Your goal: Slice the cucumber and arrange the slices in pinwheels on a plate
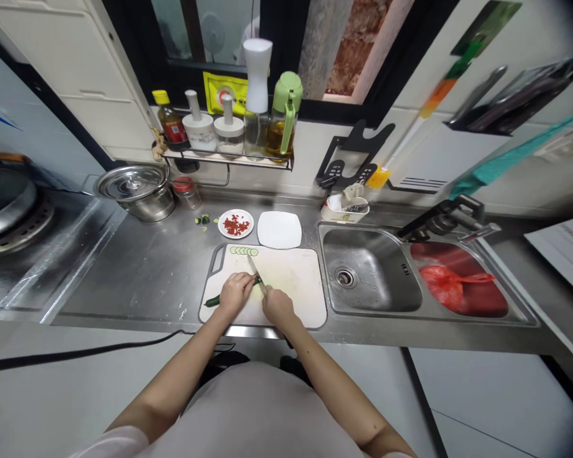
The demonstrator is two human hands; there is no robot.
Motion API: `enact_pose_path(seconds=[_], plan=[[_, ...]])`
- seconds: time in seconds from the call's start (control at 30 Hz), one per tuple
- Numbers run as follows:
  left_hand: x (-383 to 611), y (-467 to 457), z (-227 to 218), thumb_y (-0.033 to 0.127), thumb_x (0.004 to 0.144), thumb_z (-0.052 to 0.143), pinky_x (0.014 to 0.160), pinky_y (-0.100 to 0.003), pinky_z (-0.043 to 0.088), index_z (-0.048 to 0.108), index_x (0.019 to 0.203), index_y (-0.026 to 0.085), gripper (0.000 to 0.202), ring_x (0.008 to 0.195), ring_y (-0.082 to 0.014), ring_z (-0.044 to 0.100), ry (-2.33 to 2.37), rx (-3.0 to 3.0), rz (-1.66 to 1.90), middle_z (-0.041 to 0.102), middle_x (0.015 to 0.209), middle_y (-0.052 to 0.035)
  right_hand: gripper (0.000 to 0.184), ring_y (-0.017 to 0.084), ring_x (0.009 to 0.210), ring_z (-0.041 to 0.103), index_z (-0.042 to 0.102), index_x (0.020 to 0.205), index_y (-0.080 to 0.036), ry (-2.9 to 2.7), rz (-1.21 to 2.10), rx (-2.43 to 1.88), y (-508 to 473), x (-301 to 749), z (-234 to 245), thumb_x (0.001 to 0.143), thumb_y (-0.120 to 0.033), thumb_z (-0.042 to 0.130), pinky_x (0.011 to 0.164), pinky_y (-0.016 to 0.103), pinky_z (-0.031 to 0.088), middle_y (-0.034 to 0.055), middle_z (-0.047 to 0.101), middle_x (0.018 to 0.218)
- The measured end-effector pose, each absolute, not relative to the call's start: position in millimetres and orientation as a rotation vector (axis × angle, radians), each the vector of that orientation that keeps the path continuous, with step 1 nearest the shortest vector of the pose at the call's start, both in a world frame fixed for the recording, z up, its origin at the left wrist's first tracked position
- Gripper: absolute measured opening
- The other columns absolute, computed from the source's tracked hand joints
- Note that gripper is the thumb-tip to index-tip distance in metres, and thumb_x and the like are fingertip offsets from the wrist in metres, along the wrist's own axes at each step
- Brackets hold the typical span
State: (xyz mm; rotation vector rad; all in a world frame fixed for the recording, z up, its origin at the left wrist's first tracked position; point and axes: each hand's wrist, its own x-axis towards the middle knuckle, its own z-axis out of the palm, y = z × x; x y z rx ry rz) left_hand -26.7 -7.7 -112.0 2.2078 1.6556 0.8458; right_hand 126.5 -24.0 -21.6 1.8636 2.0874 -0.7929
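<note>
A white cutting board (296, 280) with a grey edge lies before me on the steel counter. My left hand (236, 291) is closed over a dark green cucumber (212, 301), whose uncut end sticks out to the left. In my right hand (277, 308) is a kitchen knife (254, 266), its blade against the cucumber's right end beside my left fingertips. A row of thin cucumber slices (243, 251) rests near the board's far edge. Behind the board stand a white plate of chopped red pieces (236, 224) and a bare white square plate (279, 229).
To the right is a steel double sink (370, 267), with a red plastic bag (444, 286) in its right basin. Cucumber scraps (203, 220) lie behind the board's left side. A lidded steel pot (141, 194) and a wall rack of seasonings (229, 156) are farther back.
</note>
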Motion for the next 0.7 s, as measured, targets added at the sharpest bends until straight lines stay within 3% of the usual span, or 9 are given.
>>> enact_pose_path(seconds=[0.7], plan=[[-26.9, -6.6, -114.2, 0.027, 0.094, 0.050, 0.081, -0.033, 0.049, 0.070, 0.097, 0.023, 0.020, 0.091, -0.0186, 0.060, 1.645, 2.185, 0.856, 0.069, 0.096, -0.0049, 0.031, 0.024, 0.101, 0.066, 0.057, 0.114, -0.013, 2.070, -0.802, 1.858, -21.9, 125.7, -37.0, 0.091, -0.011, 0.036, 0.079, 0.031, 0.046, 0.0154, 0.069, 0.102]])
